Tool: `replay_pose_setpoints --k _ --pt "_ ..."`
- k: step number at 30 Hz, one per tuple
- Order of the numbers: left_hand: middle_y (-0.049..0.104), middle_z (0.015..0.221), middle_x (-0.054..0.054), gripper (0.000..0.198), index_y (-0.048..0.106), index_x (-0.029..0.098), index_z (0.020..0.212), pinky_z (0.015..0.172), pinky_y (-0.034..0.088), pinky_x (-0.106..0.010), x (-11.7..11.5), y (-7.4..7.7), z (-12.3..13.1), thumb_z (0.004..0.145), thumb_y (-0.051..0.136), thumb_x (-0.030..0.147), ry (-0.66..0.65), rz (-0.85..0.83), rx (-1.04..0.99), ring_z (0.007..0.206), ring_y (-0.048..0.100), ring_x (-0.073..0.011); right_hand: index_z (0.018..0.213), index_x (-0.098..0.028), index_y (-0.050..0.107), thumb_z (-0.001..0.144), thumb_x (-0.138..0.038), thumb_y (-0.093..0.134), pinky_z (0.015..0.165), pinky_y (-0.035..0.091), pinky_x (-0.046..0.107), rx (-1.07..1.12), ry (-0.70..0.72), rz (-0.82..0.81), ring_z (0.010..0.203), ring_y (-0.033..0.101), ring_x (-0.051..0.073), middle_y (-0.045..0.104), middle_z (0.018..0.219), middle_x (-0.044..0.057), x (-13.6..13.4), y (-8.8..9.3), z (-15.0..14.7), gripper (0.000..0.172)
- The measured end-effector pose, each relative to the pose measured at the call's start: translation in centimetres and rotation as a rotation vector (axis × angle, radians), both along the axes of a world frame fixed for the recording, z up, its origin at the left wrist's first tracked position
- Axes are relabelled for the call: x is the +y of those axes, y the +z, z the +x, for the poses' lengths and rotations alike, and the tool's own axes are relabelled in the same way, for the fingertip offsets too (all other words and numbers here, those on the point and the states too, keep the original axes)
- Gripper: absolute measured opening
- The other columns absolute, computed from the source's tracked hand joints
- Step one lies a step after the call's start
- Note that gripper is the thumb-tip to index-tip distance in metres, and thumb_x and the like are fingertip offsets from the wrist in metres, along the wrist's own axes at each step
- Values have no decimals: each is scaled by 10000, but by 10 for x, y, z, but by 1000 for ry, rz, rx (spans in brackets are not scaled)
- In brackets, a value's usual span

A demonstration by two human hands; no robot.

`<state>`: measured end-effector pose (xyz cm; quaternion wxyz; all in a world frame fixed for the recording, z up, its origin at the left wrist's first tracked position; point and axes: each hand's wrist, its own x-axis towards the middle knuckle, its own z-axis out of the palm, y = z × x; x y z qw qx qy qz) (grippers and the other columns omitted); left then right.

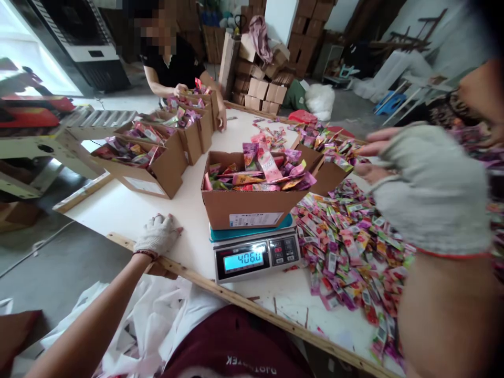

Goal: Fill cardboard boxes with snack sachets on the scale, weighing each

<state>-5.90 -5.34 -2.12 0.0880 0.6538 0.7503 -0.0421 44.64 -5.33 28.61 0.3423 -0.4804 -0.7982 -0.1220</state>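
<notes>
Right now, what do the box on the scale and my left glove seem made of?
The box looks like matte brown cardboard, judging by its stiff, straight walls. The left glove seems dull, off-white knitted fabric, perhaps cotton, from its coarse-looking surface.

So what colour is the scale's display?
The display is bright blue, best seen in the head view.
</notes>
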Motion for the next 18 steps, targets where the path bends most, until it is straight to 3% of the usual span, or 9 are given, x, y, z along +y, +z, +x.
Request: replay_pose_setpoints --k 4,8,11,13,15,16,17,18 --pt "428 1460 -286 858 438 49 1525 1153 354 -584 -2 2 0 918 288 636 0 32 -38 1399 371 -465 1062 -156 720 957 -233 590 1110 486 484 -26 129 -43 1233 627 307 668 1235 161 17 -3 -44 183" --pt "465 1457 -292 832 506 45 1478 1151 357 -628 -3 4 4 881 394 613 22 76 -122 1413 380 -484 1060 -184 722 936 -220 551 1107 488 498 -47 152 -108 1252 614 321 647 1269 142 28 -9 -48 214" --pt "571 1382 -266 749 555 38 1425 1116 444 -583 0 20 13 908 397 555 90 128 -238 1347 510 -439 1124 -201 710 929 -218 530 1143 457 473 -107 166 -174 1322 564 308 578 1397 131 34 -14 -47 266" --pt "646 1304 -213 701 510 55 1463 1057 527 -494 3 49 24 983 283 512 155 189 -318 1243 620 -350 1089 -192 698 944 -204 493 1144 448 460 -165 195 -239 1317 558 296 545 1446 135 38 -16 -48 252" --pt "635 1367 -153 665 443 108 1518 1102 521 -431 5 97 41 1035 194 491 162 365 -398 1274 620 -273 963 -174 675 955 -196 462 1124 450 455 -208 226 -312 1275 571 293 571 1391 153 42 -18 -50 214" --pt "543 1505 -111 632 434 155 1528 1206 439 -411 5 126 52 1048 208 499 124 504 -428 1404 524 -241 890 -172 652 954 -195 458 1111 453 447 -215 245 -345 1249 579 291 600 1316 155 44 -18 -52 205" --pt "516 1538 -107 576 523 149 1457 1265 372 -430 3 157 65 1047 311 494 -10 796 -540 1454 477 -252 837 -176 628 945 -187 458 1097 457 435 -210 267 -367 1225 587 285 620 1236 148 46 -18 -53 202" --pt "511 1551 -89 511 567 161 1413 1291 340 -441 1 189 80 1039 412 474 -227 979 -617 1474 458 -253 820 -181 616 930 -172 462 1086 460 420 -190 289 -377 1209 592 275 627 1183 136 46 -18 -54 189"
